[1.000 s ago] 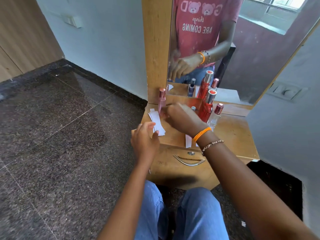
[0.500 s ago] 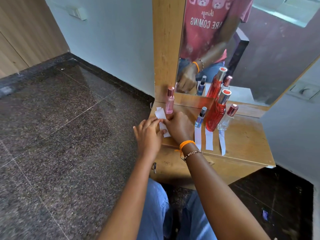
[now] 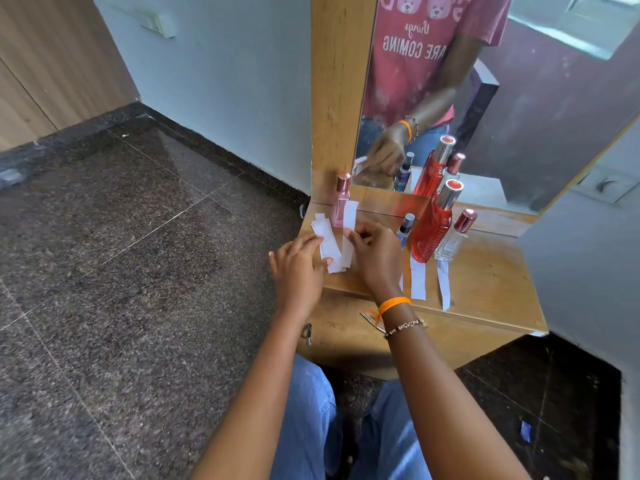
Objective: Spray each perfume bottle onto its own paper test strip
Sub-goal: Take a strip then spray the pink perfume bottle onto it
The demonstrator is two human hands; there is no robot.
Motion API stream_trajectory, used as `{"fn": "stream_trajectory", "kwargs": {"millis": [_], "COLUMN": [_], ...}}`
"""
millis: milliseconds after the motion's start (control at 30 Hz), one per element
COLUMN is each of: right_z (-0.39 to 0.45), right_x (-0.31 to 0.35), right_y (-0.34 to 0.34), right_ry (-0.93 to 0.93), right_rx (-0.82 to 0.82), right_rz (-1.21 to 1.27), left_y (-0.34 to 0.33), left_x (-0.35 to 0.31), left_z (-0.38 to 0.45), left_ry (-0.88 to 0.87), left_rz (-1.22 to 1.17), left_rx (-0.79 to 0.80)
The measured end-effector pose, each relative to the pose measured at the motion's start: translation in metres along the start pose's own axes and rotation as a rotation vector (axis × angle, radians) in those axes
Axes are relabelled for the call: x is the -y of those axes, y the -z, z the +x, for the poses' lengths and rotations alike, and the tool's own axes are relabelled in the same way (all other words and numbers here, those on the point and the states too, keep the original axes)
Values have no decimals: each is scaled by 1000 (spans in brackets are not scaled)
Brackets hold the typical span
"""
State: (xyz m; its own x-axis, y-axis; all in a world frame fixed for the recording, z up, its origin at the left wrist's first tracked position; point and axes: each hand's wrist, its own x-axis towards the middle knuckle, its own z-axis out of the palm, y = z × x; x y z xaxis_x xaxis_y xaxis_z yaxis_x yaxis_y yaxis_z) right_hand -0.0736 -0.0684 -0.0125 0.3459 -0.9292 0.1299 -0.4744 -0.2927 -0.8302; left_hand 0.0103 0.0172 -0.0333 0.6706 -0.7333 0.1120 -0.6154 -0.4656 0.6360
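Observation:
A small stack of white paper strips lies at the left end of the wooden dresser top. My left hand presses on the stack's near end. My right hand pinches one strip and lifts it upright in front of the pink bottle. To the right stand a small blue bottle, a tall red bottle and a clear bottle with a rose cap. A strip lies in front of the red bottle and another in front of the clear one.
A mirror in a wooden frame rises behind the bottles and reflects them and my hand. A drawer with a metal handle sits under the top. Dark stone floor spreads to the left; a grey wall closes the right.
My right hand has peeled one strip off the stack and raised it on end. My left hand stays on the stack. The camera has moved closer and down.

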Motion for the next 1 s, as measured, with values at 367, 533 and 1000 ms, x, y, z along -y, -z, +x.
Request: {"fn": "stream_trajectory", "kwargs": {"millis": [367,533,1000], "right_z": [-39,-23,46], "right_x": [-6,7,29], "right_y": [16,21,-15], "right_ry": [151,173,137], "right_rx": [92,104,-123], "right_rz": [-55,130,-169], "left_y": [14,20,13], "left_x": [-24,-21,-18], "left_z": [-14,-7,-3], "left_ry": [2,128,76], "left_rz": [-679,-696,-601], "left_rx": [-41,-81,3]}}
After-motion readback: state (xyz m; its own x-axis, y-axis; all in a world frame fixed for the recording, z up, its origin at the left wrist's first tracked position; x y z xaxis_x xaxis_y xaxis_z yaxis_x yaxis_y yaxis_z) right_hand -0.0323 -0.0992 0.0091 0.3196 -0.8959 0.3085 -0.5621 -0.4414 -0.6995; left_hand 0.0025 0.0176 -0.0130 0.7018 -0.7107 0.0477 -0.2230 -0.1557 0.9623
